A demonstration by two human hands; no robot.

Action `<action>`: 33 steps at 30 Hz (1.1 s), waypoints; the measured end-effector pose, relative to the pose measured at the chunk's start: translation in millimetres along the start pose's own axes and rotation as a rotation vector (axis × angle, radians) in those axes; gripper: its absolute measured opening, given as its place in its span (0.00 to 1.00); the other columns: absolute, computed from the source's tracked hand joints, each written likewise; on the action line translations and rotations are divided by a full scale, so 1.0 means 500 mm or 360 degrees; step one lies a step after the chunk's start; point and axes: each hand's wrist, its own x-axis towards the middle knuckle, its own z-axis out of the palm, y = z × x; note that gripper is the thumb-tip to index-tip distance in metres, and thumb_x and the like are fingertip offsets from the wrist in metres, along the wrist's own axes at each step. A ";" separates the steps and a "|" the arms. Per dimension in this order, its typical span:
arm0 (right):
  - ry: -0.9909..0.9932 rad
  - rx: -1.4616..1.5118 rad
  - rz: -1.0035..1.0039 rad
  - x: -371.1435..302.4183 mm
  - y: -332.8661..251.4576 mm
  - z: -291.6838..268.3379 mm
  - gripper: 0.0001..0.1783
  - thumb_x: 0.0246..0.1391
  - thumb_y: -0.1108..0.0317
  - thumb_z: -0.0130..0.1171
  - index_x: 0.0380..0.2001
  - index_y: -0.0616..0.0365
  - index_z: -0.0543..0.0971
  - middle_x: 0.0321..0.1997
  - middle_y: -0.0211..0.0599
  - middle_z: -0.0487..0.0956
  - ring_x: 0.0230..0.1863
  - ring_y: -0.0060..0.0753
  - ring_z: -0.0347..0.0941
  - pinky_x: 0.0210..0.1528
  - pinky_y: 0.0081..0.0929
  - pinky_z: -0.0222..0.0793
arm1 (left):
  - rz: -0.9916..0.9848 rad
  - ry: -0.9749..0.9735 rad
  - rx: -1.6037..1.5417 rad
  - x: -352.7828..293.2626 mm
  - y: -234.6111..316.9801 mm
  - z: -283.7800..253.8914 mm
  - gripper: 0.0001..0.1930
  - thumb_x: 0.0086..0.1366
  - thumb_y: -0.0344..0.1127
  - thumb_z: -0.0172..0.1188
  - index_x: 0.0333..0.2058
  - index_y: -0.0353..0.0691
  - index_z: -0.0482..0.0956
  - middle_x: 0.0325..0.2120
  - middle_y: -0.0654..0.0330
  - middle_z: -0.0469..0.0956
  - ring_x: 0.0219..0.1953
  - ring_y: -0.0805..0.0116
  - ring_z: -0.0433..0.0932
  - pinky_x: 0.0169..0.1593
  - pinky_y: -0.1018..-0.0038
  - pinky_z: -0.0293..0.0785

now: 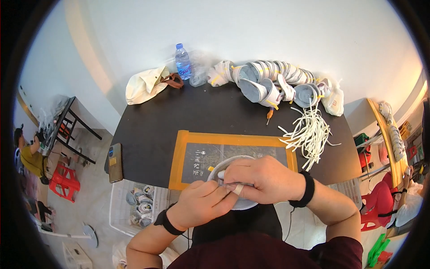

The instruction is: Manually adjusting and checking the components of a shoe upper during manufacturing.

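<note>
Both hands meet over a white, grey-lined cup-shaped piece (242,205) at the near edge of the table. My left hand (201,204) is closed, its fingers pinching at the piece's near-left rim. My right hand (266,179) is closed too, curled over the opening, with a thin dark metal tool (239,183) at its fingertips. A beige band wraps a fingertip between the hands; whose finger it is I cannot tell. The fingers hide much of the piece. A yellow tab (211,169) shows at its far-left rim.
Nested grey-lined pieces (268,71) line the back right, near loose white cords (310,130) and an orange-handled pointed tool (270,115). An orange-taped mat (179,154) lies in front. Around are a bottle (182,62), a cloth bag (145,86), a phone (115,162) and a white basket (118,208).
</note>
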 end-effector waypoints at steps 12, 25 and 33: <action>0.0106 -0.0305 0.0062 -0.088 -0.027 0.085 0.12 0.50 0.67 0.62 0.40 0.49 0.80 0.31 0.31 0.75 0.26 0.40 0.76 0.26 0.34 0.72 | 0.0251 -0.0019 0.0246 -0.034 0.056 -0.038 0.14 0.47 0.32 0.63 0.36 0.47 0.80 0.30 0.69 0.72 0.33 0.73 0.72 0.30 0.80 0.69; 0.0205 -0.1230 -0.0203 -0.091 -0.029 0.122 0.06 0.48 0.68 0.57 0.28 0.55 0.71 0.27 0.34 0.64 0.16 0.30 0.69 0.20 0.28 0.67 | 0.0135 -0.0323 0.0051 -0.020 0.075 -0.050 0.09 0.47 0.33 0.61 0.30 0.44 0.76 0.25 0.67 0.68 0.29 0.71 0.70 0.29 0.77 0.71; 0.0591 -0.1249 0.0101 -0.104 0.024 0.105 0.12 0.43 0.68 0.64 0.32 0.53 0.74 0.29 0.33 0.72 0.23 0.37 0.73 0.24 0.32 0.70 | -0.0009 -0.0493 -0.0289 -0.047 0.085 -0.037 0.11 0.46 0.29 0.64 0.32 0.44 0.78 0.27 0.67 0.73 0.28 0.69 0.72 0.27 0.75 0.71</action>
